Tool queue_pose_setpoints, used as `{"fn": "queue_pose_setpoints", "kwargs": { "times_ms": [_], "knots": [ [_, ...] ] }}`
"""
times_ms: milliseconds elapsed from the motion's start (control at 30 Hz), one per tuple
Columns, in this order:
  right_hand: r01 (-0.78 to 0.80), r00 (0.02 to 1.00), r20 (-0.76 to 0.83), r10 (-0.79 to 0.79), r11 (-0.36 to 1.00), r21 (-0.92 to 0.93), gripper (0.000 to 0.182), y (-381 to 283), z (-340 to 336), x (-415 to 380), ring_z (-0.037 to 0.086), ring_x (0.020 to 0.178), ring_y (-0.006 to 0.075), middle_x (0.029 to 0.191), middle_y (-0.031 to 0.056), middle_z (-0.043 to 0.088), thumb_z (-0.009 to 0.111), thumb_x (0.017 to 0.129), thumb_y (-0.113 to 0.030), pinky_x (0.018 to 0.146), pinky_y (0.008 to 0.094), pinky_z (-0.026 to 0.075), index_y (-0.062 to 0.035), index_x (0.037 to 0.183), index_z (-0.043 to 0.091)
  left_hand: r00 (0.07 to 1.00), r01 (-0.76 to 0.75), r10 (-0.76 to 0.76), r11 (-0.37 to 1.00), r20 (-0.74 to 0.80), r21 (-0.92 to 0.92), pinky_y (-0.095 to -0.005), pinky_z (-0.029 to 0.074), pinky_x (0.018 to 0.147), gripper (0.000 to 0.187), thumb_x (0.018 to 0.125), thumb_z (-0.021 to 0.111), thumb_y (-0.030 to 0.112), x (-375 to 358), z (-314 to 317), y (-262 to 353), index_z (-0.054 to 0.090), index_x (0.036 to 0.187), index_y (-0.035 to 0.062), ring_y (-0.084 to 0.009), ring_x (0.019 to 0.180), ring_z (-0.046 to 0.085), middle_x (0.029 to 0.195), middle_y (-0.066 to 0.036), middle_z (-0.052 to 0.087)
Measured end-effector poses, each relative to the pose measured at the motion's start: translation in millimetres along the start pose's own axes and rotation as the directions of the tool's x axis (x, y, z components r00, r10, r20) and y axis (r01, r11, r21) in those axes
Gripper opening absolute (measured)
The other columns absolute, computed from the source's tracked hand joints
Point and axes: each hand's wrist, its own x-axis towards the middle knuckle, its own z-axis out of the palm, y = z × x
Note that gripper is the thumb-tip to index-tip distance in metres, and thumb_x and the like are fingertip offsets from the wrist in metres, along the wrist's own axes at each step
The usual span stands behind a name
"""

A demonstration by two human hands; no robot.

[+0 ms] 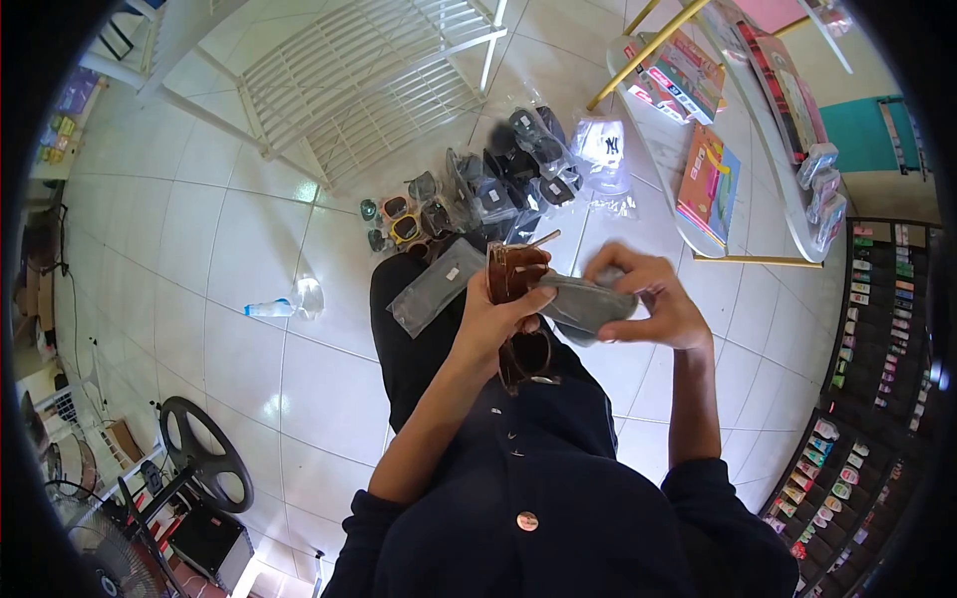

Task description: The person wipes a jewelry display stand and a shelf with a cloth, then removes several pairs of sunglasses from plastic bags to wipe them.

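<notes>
My left hand [490,321] is closed around a pair of brown sunglasses [525,357], one lens above the fingers and the other below. Its thumb also presses on the near end of a soft grey pouch [586,304]. At the pouch's other end, my right hand [653,299] pinches it between thumb and fingers. A flat grey sleeve in clear plastic [435,287] with a small white label lies across my lap, left of the sunglasses. Just beyond my knees, several sunglasses [405,228] and bagged dark items [488,194] are heaped on the floor.
A bagged white cap [601,149] stands by the heap. White wire racks [369,80] are at the back, and a shelf with books [710,184] at the right. On the tiles to the left lies a clear plastic bottle [307,297]. A black steering wheel [207,453] stands at lower left.
</notes>
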Motion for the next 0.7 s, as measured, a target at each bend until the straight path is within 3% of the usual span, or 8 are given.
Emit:
{"fn": "queue_pose_setpoints", "kwargs": {
  "times_ms": [67, 133, 200, 267, 333, 433, 500, 700],
  "knots": [
    [0.183, 0.977, -0.125, -0.17, 0.978, 0.098, 0.034, 8, 7, 4, 0.054, 0.078, 0.0185, 0.094, 0.0129, 0.054, 0.072, 0.066, -0.031, 0.071, 0.0308, 0.044, 0.0008, 0.073, 0.061, 0.996, 0.068, -0.066, 0.997, 0.053, -0.039, -0.0176, 0.036, 0.045, 0.037, 0.072, 0.066, 0.007, -3, 3, -1, 0.049, 0.104, 0.0034, -0.0027, 0.054, 0.044, 0.081, -0.001, 0.054],
    [0.076, 0.955, -0.251, 0.159, 0.686, 0.723, 0.035, 9, 15, -3, 0.056, 0.083, 0.0197, 0.096, 0.0143, 0.055, 0.07, 0.069, -0.027, 0.078, 0.0319, 0.045, 0.0029, 0.083, 0.062, 0.981, 0.105, -0.064, 0.968, 0.181, -0.227, -0.0193, 0.036, 0.045, 0.04, 0.073, 0.065, 0.008, -5, 10, -2, 0.047, 0.108, 0.0043, -0.003, 0.052, 0.044, 0.082, -0.001, 0.055],
    [0.149, 0.946, -0.275, 0.17, 0.526, 0.837, 0.035, 17, 18, -12, 0.056, 0.085, 0.0189, 0.099, 0.0148, 0.055, 0.068, 0.071, -0.022, 0.078, 0.0313, 0.045, 0.0057, 0.091, 0.059, 0.988, 0.015, 0.01, 0.987, 0.153, -0.161, -0.0206, 0.042, 0.049, 0.04, 0.082, 0.058, 0.025, -5, 10, 0, 0.043, 0.114, 0.0053, -0.0052, 0.059, 0.048, 0.084, -0.001, 0.055],
    [0.027, 0.907, -0.332, 0.257, 0.753, 0.657, 0.033, 17, 19, -19, 0.055, 0.084, 0.0153, 0.101, 0.0136, 0.054, 0.067, 0.072, -0.019, 0.076, 0.0292, 0.044, 0.0045, 0.093, 0.057, 0.997, -0.037, 0.054, 0.966, 0.058, -0.257, -0.0238, 0.049, 0.058, 0.051, 0.086, 0.042, 0.045, -2, 3, -2, 0.042, 0.117, 0.0058, -0.0075, 0.076, 0.051, 0.087, -0.003, 0.056],
    [-0.121, 0.953, -0.253, 0.164, 0.977, 0.176, 0.028, -1, 26, -11, 0.052, 0.081, 0.015, 0.096, 0.0067, 0.054, 0.062, 0.072, -0.011, 0.071, 0.0255, 0.04, 0.0012, 0.095, 0.055, 0.995, -0.086, 0.094, 0.976, 0.028, -0.201, -0.0267, 0.05, 0.07, 0.064, 0.084, 0.028, 0.057, -3, 4, -3, 0.04, 0.12, 0.0061, -0.0114, 0.093, 0.05, 0.095, -0.005, 0.055],
    [-0.279, 0.956, -0.156, 0.249, 0.938, -0.208, 0.021, -14, 44, 4, 0.051, 0.078, 0.0225, 0.087, 0.007, 0.051, 0.059, 0.068, -0.005, 0.07, 0.0283, 0.041, -0.0018, 0.089, 0.057, 0.974, -0.191, 0.215, 0.946, 0.067, -0.261, -0.0343, 0.04, 0.09, 0.065, 0.085, 0.022, 0.058, 1, 6, -10, 0.037, 0.119, 0.0055, -0.021, 0.106, 0.047, 0.108, -0.013, 0.051],
    [-0.182, 0.972, -0.228, 0.063, 0.817, -0.547, 0.021, -13, 57, 11, 0.049, 0.076, 0.0263, 0.083, 0.0089, 0.047, 0.058, 0.063, -0.004, 0.067, 0.0324, 0.042, -0.0053, 0.084, 0.058, 0.975, -0.21, 0.221, 0.956, 0.031, -0.203, -0.0345, 0.038, 0.091, 0.064, 0.085, 0.021, 0.057, -1, 10, -7, 0.037, 0.119, 0.0048, -0.0221, 0.107, 0.047, 0.109, -0.014, 0.05],
    [-0.115, 0.993, -0.094, 0.072, 0.764, -0.635, 0.023, -14, 56, 13, 0.048, 0.077, 0.0237, 0.085, 0.0078, 0.049, 0.059, 0.063, -0.005, 0.068, 0.034, 0.042, -0.0084, 0.085, 0.061, 0.987, -0.143, 0.157, 0.946, 0.027, -0.291, -0.0337, 0.04, 0.09, 0.063, 0.087, 0.015, 0.055, -5, 6, 1, 0.039, 0.117, 0.0049, -0.0234, 0.106, 0.049, 0.11, -0.016, 0.051]
  ]
}}
